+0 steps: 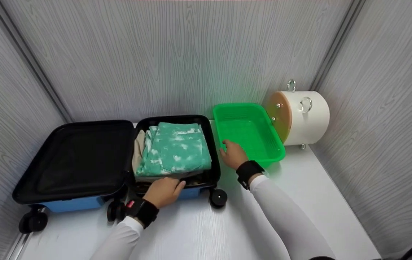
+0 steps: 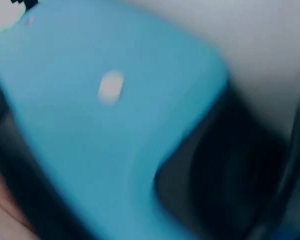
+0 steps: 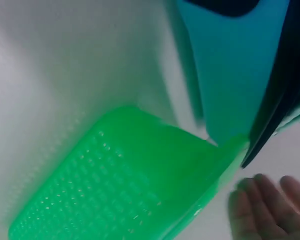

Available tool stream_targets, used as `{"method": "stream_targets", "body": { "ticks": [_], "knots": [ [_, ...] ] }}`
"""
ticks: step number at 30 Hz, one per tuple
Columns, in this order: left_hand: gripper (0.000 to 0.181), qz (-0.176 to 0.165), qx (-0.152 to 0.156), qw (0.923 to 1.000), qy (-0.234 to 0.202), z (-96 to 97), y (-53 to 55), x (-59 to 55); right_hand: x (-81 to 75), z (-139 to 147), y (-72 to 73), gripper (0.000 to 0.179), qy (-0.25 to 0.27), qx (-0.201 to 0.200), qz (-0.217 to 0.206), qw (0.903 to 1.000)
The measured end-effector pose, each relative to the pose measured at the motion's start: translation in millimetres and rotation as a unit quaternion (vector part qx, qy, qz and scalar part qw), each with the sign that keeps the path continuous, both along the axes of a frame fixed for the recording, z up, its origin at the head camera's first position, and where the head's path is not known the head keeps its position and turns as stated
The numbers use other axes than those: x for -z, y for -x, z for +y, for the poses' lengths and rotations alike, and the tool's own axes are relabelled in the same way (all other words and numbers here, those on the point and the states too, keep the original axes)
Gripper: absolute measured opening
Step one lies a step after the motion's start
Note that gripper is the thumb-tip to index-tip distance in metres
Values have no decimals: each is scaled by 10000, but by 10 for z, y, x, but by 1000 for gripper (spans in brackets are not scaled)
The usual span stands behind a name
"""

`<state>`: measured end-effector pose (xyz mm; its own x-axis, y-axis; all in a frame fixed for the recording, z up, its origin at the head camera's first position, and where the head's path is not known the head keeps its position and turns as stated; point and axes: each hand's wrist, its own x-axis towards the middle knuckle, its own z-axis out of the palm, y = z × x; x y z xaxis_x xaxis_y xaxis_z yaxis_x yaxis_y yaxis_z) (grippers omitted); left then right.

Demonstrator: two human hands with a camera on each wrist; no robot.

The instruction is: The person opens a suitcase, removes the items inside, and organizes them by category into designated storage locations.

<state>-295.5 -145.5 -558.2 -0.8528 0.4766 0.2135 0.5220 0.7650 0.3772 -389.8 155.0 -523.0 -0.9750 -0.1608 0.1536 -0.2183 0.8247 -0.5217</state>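
An open suitcase lies on the white surface, with a black-lined empty half (image 1: 83,159) on the left. The right half, with its black rim (image 1: 215,159), holds folded green-and-white tie-dye clothing (image 1: 180,148) over beige fabric (image 1: 138,150). My left hand (image 1: 164,191) is at this half's front rim, its thumb apart and its fingertips hidden. The blue shell (image 2: 110,150) fills the blurred left wrist view. My right hand (image 1: 234,155), holding nothing, hovers by the front left corner of a green plastic basket (image 1: 278,155); its fingers (image 3: 262,200) are loosely bent in the right wrist view.
A white cylindrical object (image 1: 310,119) with an orange-brown end and clear ring handles lies right of the basket. Black wheels (image 1: 218,198) stick out at the suitcase's front. Grey wood-grain panels (image 1: 177,54) rise behind and at both sides.
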Motion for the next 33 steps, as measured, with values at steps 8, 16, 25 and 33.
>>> {"method": "stream_targets", "body": {
  "ticks": [8, 16, 25, 33],
  "knots": [
    [52, -76, 52, 9999, 71, 70, 29, 134, 206, 99, 59, 44, -979, 107, -764, 9922],
    [56, -4, -118, 9998, 151, 56, 33, 134, 185, 94, -145, 31, -1273, -370, -774, 9881],
    [58, 161, -333, 9991, 209, 10, 36, 136, 5, 111, -454, 63, -703, -1177, -2170, 9665],
    [56, 284, -258, 9992, 147, 43, 10, 161, -64, 158, -722, 33, -375, -1460, -3193, 9356]
  ]
}}
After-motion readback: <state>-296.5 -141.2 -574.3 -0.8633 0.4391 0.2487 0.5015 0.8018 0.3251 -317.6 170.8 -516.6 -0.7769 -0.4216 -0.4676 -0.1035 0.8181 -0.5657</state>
